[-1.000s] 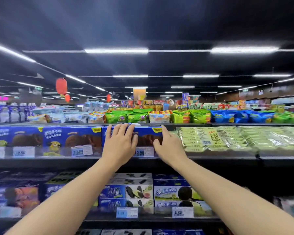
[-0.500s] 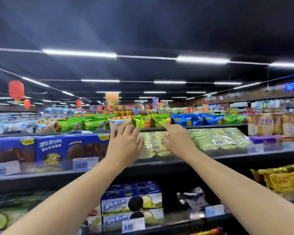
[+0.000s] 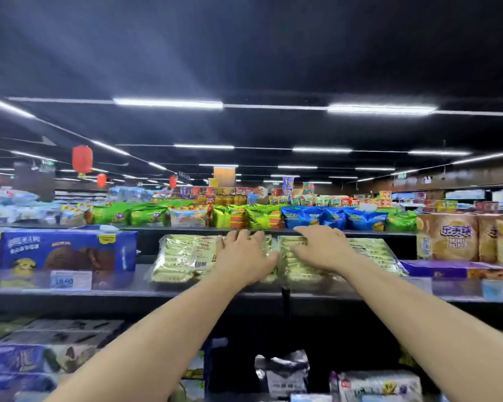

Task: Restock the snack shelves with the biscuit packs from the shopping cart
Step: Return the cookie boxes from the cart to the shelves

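Left hand (image 3: 244, 258): palm down, fingers spread, lying on the pale green biscuit packs (image 3: 183, 256). Right hand (image 3: 323, 248): also palm down, fingers extended and pointing left, pressing on the neighbouring stack of the same packs (image 3: 373, 252). Hands are just beside each other and neither is pinching anything. The frame is blurred, so fingertip detail is unclear. The packs lie flat on the upper shelf (image 3: 157, 294), behind its clear front lip. Left of them is a blue biscuit box (image 3: 67, 250) with a price tag (image 3: 70, 280) in front. To the right are tan snack bags (image 3: 447, 237), upright. Green snack bags (image 3: 145, 216) and blue snack bags (image 3: 302, 217) sit on the tier above. A red lantern (image 3: 82, 159) hangs at upper left.
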Motion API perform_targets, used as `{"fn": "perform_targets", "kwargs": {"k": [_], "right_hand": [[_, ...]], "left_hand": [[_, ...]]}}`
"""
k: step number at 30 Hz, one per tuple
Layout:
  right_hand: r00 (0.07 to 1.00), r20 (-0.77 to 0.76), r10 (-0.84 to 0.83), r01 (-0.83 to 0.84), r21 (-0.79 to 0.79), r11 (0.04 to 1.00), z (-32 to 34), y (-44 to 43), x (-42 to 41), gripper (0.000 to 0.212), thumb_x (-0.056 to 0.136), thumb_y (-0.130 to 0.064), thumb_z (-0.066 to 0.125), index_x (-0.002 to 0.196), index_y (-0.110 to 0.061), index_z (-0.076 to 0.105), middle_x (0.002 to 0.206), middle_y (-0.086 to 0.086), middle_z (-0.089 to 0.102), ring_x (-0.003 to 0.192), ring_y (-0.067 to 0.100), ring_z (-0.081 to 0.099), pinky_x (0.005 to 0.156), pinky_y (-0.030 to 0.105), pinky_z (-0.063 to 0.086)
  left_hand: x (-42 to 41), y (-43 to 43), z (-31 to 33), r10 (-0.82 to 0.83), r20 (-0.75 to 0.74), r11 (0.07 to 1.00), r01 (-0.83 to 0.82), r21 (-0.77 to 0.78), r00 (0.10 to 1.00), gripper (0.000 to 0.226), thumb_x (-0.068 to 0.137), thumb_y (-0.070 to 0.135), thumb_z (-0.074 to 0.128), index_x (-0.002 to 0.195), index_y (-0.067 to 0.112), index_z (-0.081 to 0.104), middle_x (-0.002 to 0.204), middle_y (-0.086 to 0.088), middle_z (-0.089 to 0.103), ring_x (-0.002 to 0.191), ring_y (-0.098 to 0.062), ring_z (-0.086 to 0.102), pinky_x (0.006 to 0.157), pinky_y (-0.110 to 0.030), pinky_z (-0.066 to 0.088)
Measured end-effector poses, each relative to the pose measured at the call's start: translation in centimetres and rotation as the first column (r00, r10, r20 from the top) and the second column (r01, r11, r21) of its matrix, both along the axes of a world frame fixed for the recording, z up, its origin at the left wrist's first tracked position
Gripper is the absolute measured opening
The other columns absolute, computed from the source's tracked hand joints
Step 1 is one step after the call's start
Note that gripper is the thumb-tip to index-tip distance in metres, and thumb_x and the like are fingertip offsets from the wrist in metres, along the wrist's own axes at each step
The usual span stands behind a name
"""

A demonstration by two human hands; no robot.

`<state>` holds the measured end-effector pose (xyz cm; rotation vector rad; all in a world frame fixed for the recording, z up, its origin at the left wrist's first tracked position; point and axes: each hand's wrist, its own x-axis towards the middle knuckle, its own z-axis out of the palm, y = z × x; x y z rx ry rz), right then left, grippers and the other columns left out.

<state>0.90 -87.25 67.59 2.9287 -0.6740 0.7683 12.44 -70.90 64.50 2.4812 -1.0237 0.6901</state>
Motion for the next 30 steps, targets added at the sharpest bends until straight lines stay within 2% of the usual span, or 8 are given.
{"fn": "perform_targets", "kwargs": {"k": [3, 6, 14, 23, 30], "right_hand": [[0.998, -0.063, 0.009, -0.004, 0.081, 0.997, -0.7, -0.3, 0.5, 0.085, 0.078, -0.085, 0.025, 0.152, -0.042, 0.032, 0.157, 0.002, 0.041, 0.144, 0.028, 0.036, 0.118, 0.059, 0.018], [0.999, -0.051, -0.003, 0.006, 0.064, 0.998, -1.1, -0.2, 0.8, 0.098, 0.068, -0.094, 0.016, 0.150, -0.044, 0.032, 0.154, 0.005, 0.042, 0.143, 0.030, 0.035, 0.118, 0.063, 0.014], [0.998, -0.057, -0.005, 0.010, 0.077, 0.997, -1.3, -1.3, 0.6, 0.094, 0.068, -0.092, 0.021, 0.149, -0.045, 0.031, 0.153, 0.005, 0.043, 0.142, 0.028, 0.037, 0.118, 0.064, 0.012], [1.000, -0.020, -0.005, 0.006, 0.088, 0.996, -2.0, -0.8, 0.2, 0.089, 0.075, -0.086, 0.023, 0.152, -0.042, 0.028, 0.158, 0.003, 0.037, 0.148, 0.026, 0.028, 0.120, 0.062, 0.007], [0.999, -0.013, -0.043, 0.044, 0.089, 0.995, -2.2, 0.1, 0.2, 0.084, 0.083, -0.082, 0.025, 0.154, -0.039, 0.026, 0.160, 0.006, 0.033, 0.150, 0.027, 0.024, 0.121, 0.062, 0.006]], "left_hand": [[-0.3, -0.4, 0.1, 0.056, -0.040, 0.998, -0.055, 0.028, 0.998, 0.087, 0.075, 0.083, 0.022, 0.149, 0.039, 0.033, 0.159, -0.005, 0.034, 0.148, -0.034, 0.023, 0.117, -0.063, 0.009], [-0.3, 0.0, 0.1, 0.075, -0.045, 0.997, -0.073, 0.040, 0.996, 0.084, 0.076, 0.081, 0.026, 0.150, 0.042, 0.030, 0.158, -0.006, 0.035, 0.147, -0.033, 0.024, 0.117, -0.065, 0.012], [0.2, 1.0, -0.1, 0.066, -0.052, 0.998, -0.065, 0.022, 0.996, 0.083, 0.078, 0.080, 0.029, 0.153, 0.044, 0.026, 0.162, -0.004, 0.029, 0.150, -0.030, 0.020, 0.117, -0.066, 0.006], [0.8, 1.2, -0.1, 0.046, -0.075, 0.999, -0.044, 0.018, 0.996, 0.076, 0.077, 0.076, 0.032, 0.147, 0.045, 0.032, 0.155, 0.000, 0.037, 0.146, -0.029, 0.026, 0.117, -0.068, 0.008], [1.0, 1.3, 0.0, 0.041, -0.064, 0.998, -0.038, 0.050, 0.997, 0.076, 0.080, 0.076, 0.032, 0.149, 0.045, 0.028, 0.157, -0.002, 0.035, 0.147, -0.031, 0.024, 0.117, -0.068, 0.010]]}}
